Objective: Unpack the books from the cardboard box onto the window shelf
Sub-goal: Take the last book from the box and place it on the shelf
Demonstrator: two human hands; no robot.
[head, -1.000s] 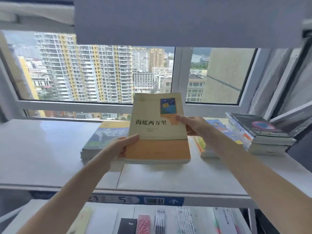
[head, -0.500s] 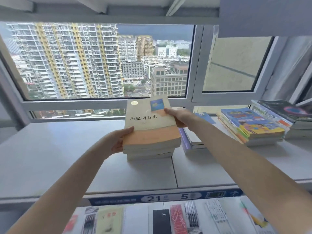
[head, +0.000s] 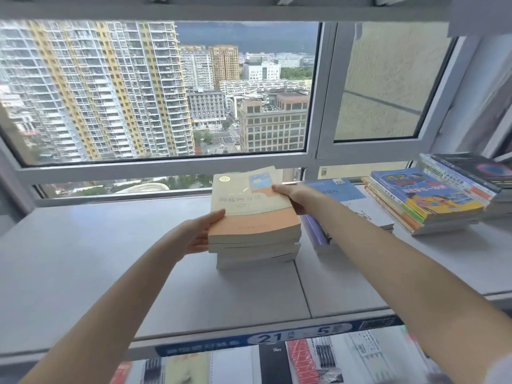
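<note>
**Now on the pile: cream-and-orange book held at both sides**

Squarely on top of a short stack of books (head: pixel 256 254) on the window shelf (head: pixel 83 261) lies the cream-and-orange book (head: pixel 250 210), its cover facing up, with a small blue picture near the far right corner and a round yellow mark near the far left one. Its printed title is blurred. The left hand (head: pixel 198 235) grips the book's near left edge, thumb laid on the cover and fingers wrapped under that side of the stack. The right hand (head: pixel 293 196) holds the far right edge, thumb on top by the blue picture, fingers curled down the side. Both bare forearms reach in from the lower corners of the view.

Just right of the stack, partly hidden by the right forearm, sits a second pile topped by a blue-and-white book (head: pixel 346 195). Further right is a taller pile with a bright blue-and-yellow cover (head: pixel 426 192) on top, and beyond that, at the frame's edge, another pile with a dark cover (head: pixel 479 169).

Behind the shelf the window (head: pixel 166 87) looks out on tall apartment blocks. Along the shelf's front edge runs a blue label strip (head: pixel 279 338) showing 21 and 5. Below it, more book covers (head: pixel 313 361) appear, blurred.
</note>
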